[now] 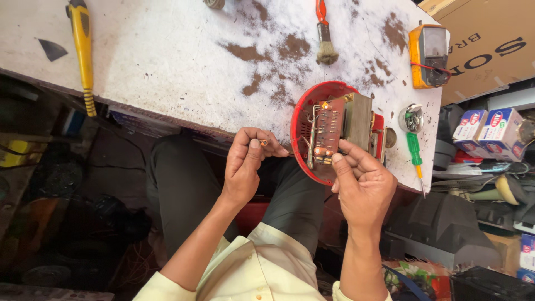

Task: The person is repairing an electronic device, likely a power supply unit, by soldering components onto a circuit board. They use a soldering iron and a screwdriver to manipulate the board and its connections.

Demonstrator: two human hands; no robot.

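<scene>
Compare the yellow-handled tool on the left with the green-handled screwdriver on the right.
The yellow-handled tool is longer and thicker; the green-handled screwdriver is slim and short. The yellow one lies far from both hands; the green one lies near the right hand. Both rest at the worn white table's near edge.

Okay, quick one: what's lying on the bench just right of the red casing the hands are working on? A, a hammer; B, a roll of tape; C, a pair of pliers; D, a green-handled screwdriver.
D: a green-handled screwdriver lies on the white bench just right of the red casing, below a small round metal tin; the right hand steadies the casing.
</scene>
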